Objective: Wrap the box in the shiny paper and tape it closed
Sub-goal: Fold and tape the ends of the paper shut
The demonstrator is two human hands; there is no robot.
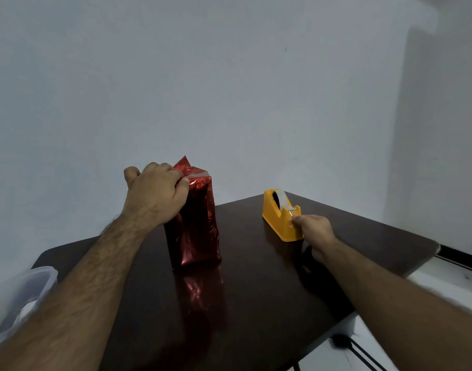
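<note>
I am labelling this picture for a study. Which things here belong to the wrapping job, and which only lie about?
Belong to the job:
- red-wrapped box
- yellow tape dispenser
- left hand, holding the top fold
- right hand, at the tape end

Only lying about:
- clear plastic container

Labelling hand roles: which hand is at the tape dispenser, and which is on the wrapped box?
The right hand pinches the tape end at the front of the yellow tape dispenser. The left hand has its grip on the folded top of the red wrapped box.

The left hand (156, 190) holds folded red paper atop the upright wrapped box (196, 228) while the right hand (313, 232) pinches tape at the yellow dispenser (279, 214) on the desk (256, 290).
</note>
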